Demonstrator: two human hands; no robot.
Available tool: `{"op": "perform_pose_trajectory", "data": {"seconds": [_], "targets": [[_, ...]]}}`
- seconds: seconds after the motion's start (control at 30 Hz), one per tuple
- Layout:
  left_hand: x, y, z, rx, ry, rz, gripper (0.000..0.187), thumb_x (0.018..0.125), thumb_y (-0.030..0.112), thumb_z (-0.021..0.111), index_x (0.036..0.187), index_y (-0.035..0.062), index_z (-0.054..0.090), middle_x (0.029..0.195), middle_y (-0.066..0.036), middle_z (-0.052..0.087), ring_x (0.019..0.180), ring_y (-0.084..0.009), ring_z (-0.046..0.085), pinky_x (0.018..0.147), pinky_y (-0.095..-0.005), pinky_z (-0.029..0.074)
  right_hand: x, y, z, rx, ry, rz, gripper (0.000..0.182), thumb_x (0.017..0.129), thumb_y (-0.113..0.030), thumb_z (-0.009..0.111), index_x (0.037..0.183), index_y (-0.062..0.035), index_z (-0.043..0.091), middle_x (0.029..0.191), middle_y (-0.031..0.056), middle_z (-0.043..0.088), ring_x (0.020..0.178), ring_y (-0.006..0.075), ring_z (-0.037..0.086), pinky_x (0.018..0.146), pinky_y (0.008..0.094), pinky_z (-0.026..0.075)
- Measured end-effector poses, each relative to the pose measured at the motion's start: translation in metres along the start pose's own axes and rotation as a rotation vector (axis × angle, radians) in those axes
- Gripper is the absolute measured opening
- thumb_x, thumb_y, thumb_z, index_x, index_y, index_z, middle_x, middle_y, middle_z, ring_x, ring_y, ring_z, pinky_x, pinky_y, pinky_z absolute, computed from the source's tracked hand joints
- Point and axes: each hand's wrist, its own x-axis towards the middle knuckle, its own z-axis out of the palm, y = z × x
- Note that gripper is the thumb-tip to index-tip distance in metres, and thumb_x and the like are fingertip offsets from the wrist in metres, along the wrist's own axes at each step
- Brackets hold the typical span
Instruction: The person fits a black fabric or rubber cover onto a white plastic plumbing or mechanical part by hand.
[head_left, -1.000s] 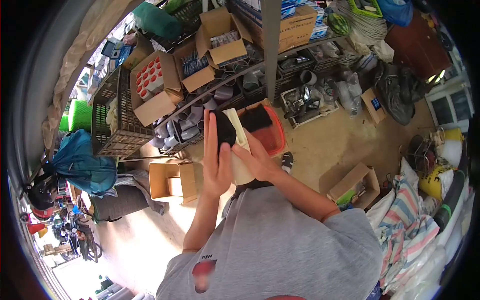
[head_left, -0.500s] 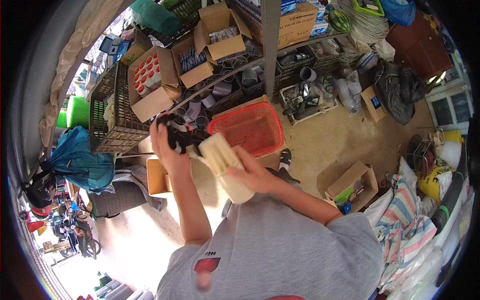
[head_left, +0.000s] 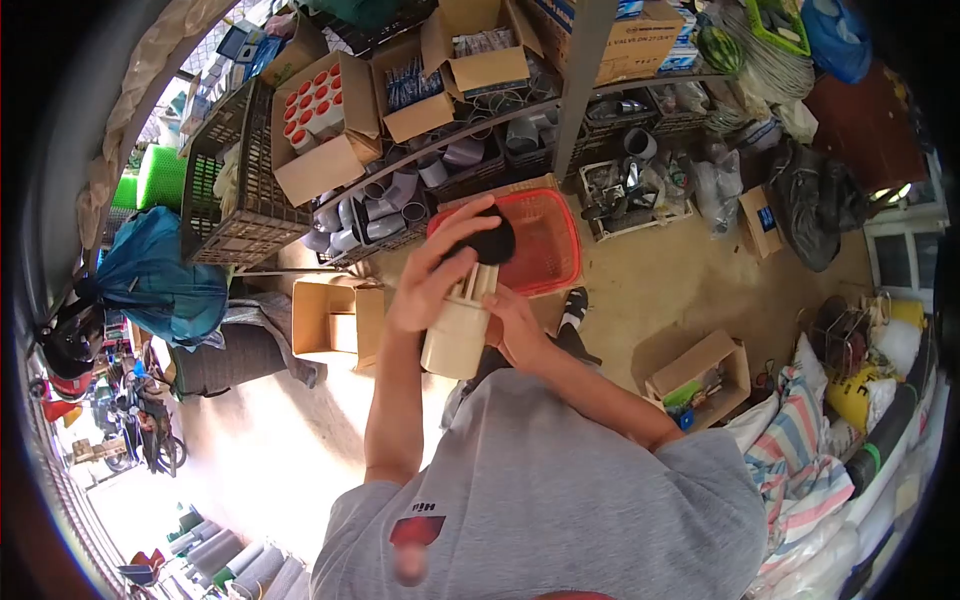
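Note:
My left hand (head_left: 428, 280) is closed round a black rounded piece (head_left: 492, 238) at the slotted upper end of a cream plastic cylinder (head_left: 455, 345). Its fingers hide part of the black piece. My right hand (head_left: 518, 328) grips the cream cylinder from the right side, near its slots. Both hands are in front of my grey shirt. Just beyond them lies a red plastic basket (head_left: 572, 240) on the floor, partly covered by the black piece and my left hand.
Open cardboard boxes (head_left: 318, 185) and black crates with grey pipe fittings (head_left: 385, 225) stand at the back left. A crate of metal and plastic parts (head_left: 640, 225) is right of the basket. An open carton (head_left: 737, 365) and striped sacks (head_left: 790, 440) are at the right.
My left hand has moved right and down with the black piece, which now meets the cylinder's end. The cylinder is more upright, and my right hand has shifted slightly along it.

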Motion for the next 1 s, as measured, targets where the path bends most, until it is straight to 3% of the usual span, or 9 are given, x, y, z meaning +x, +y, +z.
{"op": "perform_pose_trajectory", "data": {"seconds": [0.07,0.23,0.33,0.43,0.63,0.73,0.83,0.93,1.0], "targets": [[-0.008,-0.01,0.0,-0.754,0.179,-0.408,0.051,0.097,0.007,0.057,0.148,-0.0007,0.055,0.161,-0.018,0.045,0.155,-0.0281,0.035,0.124,-0.0378,0.029,0.004,0.0,-0.001,-0.087,0.002,0.039,0.048,0.108,-0.034,0.048,0.147,-0.0042,0.049,0.127,0.009,0.063,0.104,0.0184,0.068,0.09,0.036,0.059],[-0.066,-0.069,0.054,-0.036,0.277,-0.154,0.052,0.1,0.002,0.052,0.152,0.0011,0.051,0.157,-0.018,0.052,0.141,-0.0267,0.053,0.114,-0.0336,0.042,0.053,0.062,-0.09,0.002,0.543,0.035,0.046,0.109,-0.039,0.046,0.137,-0.0028,0.056,0.122,0.0107,0.063,0.104,0.0175,0.063,0.091,0.0328,0.052],[-0.091,-0.072,0.055,-0.032,0.091,-0.331,0.054,0.096,-0.003,0.053,0.149,0.0054,0.057,0.151,-0.017,0.059,0.134,-0.0261,0.059,0.112,-0.035,0.044,0.087,0.09,-0.191,-0.382,0.453,-0.182,0.051,0.107,-0.047,0.047,0.13,-0.0023,0.058,0.116,0.0122,0.063,0.102,0.0199,0.064,0.09,0.0366,0.052],[-0.124,-0.119,0.044,-0.149,-0.021,-0.661,0.051,0.092,-0.007,0.054,0.139,0.0066,0.065,0.14,-0.015,0.067,0.13,-0.025,0.062,0.11,-0.0348,0.046,0.106,0.041,-0.203,-0.374,0.704,0.105,0.06,0.096,-0.051,0.065,0.133,-0.0029,0.06,0.112,0.0116,0.07,0.09,0.0277,0.073,0.083,0.0415,0.059],[-0.206,-0.187,0.035,-0.295,0.433,-0.886,0.039,0.091,-0.007,0.056,0.128,-0.0005,0.07,0.118,-0.012,0.075,0.111,-0.0193,0.07,0.099,-0.0325,0.053,0.215,0.161,-0.476,-1.225,0.84,0.295,0.085,0.077,-0.051,0.085,0.138,0.0008,0.058,0.125,0.0198,0.07,0.104,0.0323,0.074,0.086,0.0466,0.059],[-0.238,-0.18,0.045,-0.194,0.572,-0.977,0.038,0.092,-0.007,0.057,0.128,-0.0017,0.069,0.117,-0.012,0.075,0.11,-0.0192,0.07,0.099,-0.0323,0.054,0.21,0.129,-0.41,-1.284,0.811,0.338,0.091,0.074,-0.049,0.088,0.142,0.0012,0.054,0.126,0.0213,0.068,0.104,0.0344,0.073,0.084,0.0478,0.059],[-0.297,-0.195,0.074,-0.102,0.701,-1.129,0.034,0.096,0.0,0.057,0.127,-0.0022,0.069,0.115,-0.012,0.075,0.108,-0.0183,0.071,0.096,-0.0322,0.054,0.243,0.165,-0.461,-0.976,0.622,0.576,0.091,0.081,-0.047,0.083,0.149,-0.0012,0.043,0.129,0.0179,0.066,0.105,0.0311,0.072,0.086,0.0481,0.056],[-0.345,-0.206,0.119,-0.142,0.879,-1.229,0.032,0.096,0.012,0.062,0.124,-0.0007,0.071,0.103,-0.01,0.076,0.09,-0.0159,0.071,0.082,-0.0291,0.054,0.269,0.224,-0.52,-1.171,0.766,0.494,0.079,0.085,-0.044,0.08,0.144,-0.0033,0.048,0.119,0.0127,0.068,0.09,0.0269,0.073,0.075,0.0444,0.056],[-0.341,-0.198,0.138,-0.3,0.944,-1.274,0.045,0.089,0.016,0.066,0.128,-0.0071,0.066,0.113,-0.015,0.076,0.101,-0.0221,0.073,0.094,-0.0322,0.054,0.276,0.243,-0.539,-1.057,0.771,0.529,0.08,0.087,-0.047,0.078,0.145,-0.0026,0.047,0.127,0.0161,0.066,0.105,0.0298,0.069,0.086,0.0445,0.054]]}}
